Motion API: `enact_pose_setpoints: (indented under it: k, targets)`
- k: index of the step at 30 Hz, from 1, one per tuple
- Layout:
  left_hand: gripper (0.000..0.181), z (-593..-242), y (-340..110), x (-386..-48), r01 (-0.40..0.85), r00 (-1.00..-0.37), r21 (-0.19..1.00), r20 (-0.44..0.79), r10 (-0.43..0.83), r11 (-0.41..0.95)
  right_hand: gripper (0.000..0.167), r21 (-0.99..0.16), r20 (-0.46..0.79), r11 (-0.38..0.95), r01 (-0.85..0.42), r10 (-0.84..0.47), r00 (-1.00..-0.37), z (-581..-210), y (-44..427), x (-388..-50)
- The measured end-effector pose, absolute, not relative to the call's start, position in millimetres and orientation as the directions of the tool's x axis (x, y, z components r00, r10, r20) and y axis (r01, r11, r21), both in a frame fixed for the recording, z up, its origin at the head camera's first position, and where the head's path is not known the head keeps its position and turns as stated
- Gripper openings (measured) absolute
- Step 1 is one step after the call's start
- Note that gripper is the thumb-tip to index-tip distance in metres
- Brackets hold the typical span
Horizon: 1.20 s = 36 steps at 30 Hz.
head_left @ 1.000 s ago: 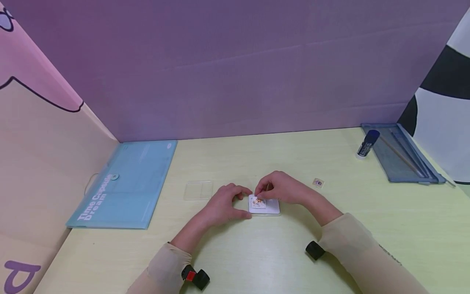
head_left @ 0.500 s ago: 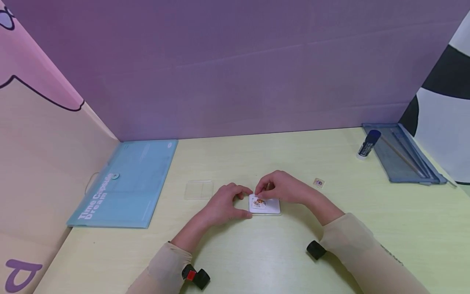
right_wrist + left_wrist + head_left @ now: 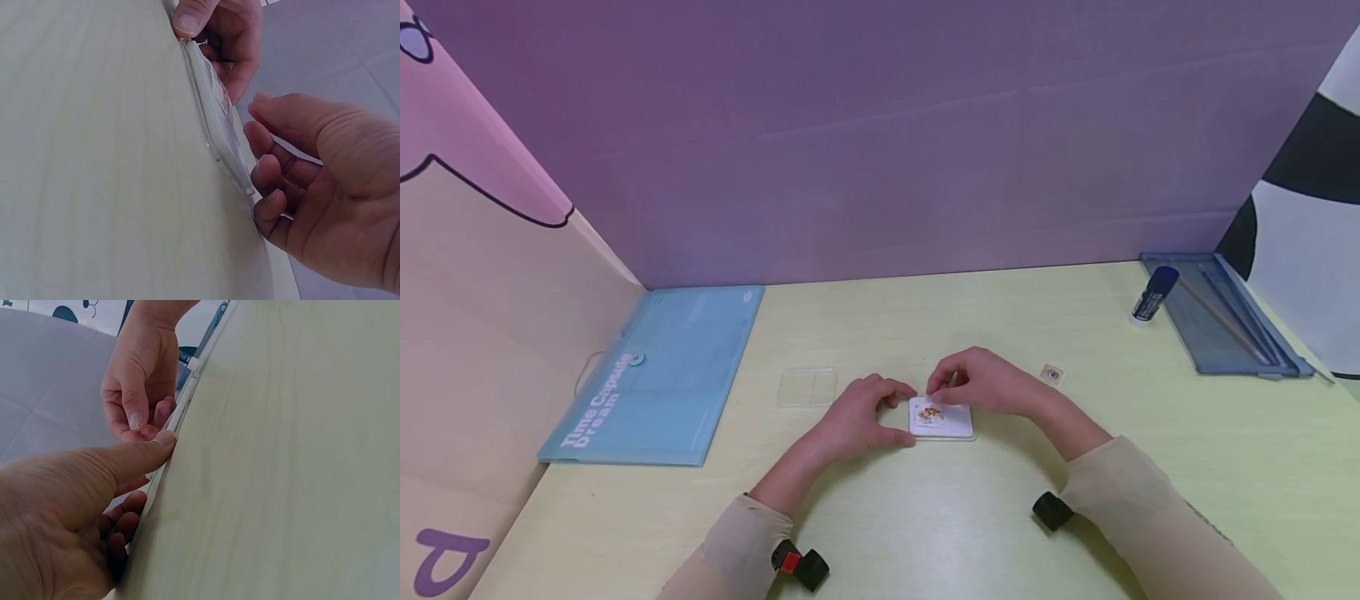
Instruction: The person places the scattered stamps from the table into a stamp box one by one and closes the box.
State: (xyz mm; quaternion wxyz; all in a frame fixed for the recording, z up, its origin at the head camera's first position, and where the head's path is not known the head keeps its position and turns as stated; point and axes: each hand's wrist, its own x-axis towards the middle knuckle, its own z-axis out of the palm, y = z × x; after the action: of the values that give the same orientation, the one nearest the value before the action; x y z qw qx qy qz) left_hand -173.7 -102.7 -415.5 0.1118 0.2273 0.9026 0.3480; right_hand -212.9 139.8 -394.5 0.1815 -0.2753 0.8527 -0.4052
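A small white card (image 3: 953, 422) with rounded corners lies on a thin clear plastic base (image 3: 215, 147). On its left part is a small sticker with an orange figure (image 3: 930, 415). My left hand (image 3: 861, 418) holds the card's left end, thumb at the near corner and index finger at the far corner. My right hand (image 3: 981, 380) hovers over the far edge, close to the sticker. In the right wrist view, its thumb and fingers (image 3: 270, 165) are loosely bent with nothing visible between them.
A clear plastic piece (image 3: 807, 388) lies left of my hands. Beyond my right wrist is a small square picture (image 3: 1052, 375). A glue stick (image 3: 1153, 295) and a blue mesh pouch (image 3: 1206, 333) are at back right, a blue document folder (image 3: 655, 375) at left.
The sticker's edge, raised at my right fingertips before, now lies flat on the card. My right hand has shifted slightly right and away from it. My left hand stays still.
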Motion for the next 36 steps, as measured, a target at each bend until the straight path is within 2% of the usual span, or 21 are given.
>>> enact_pose_setpoints:
  k: [36]
  targets:
    - [0.055, -416, -101, -174, 0.319, -0.877, 0.675, -0.056, 0.477, 0.665, 0.011, -0.814, -0.1, 0.527, -0.245, -0.542, -0.834, -395, 175, -202]
